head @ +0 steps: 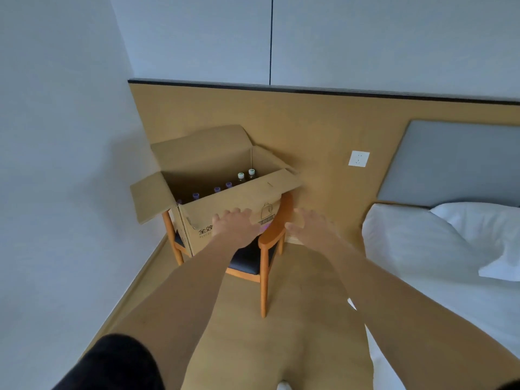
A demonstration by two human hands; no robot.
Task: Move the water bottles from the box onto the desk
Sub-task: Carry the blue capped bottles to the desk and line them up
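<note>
1. I see an open cardboard box point(225, 218) sitting on a wooden chair point(274, 235) in the room's corner, flaps folded outward, one flap leaning on the tan wall panel point(309, 125) behind.
2. Bottles point(228, 184) stand upright inside the box in a row along the near wall: four with purple caps on the left part of the row, then two with white caps point(246, 174) at the right end, nearest the back corner. Only caps and necks show; the bodies sit in shadow.
3. Left hand point(239, 223): held out palm-down in front of the box's printed front face, fingers spread and loose, gripping nothing. I can't tell whether it touches the cardboard or hangs just short of it.
4. Right hand point(312, 225): also out palm-down, fingers apart, empty, just right of the chair's curved armrest and beside the box's right corner (no contact that I can make out).
5. Both forearms are bare; a dark sleeve point(118, 364) shows at the lower left.
6. A bed point(422, 277) with white sheets and a pillow point(484, 235) lies to the right, grey headboard point(450, 164) above it.
7. A white wall socket point(358, 158) sits on the panel between box and headboard.
8. Floor point(295, 319) is tan, bare near the chair legs.
</note>
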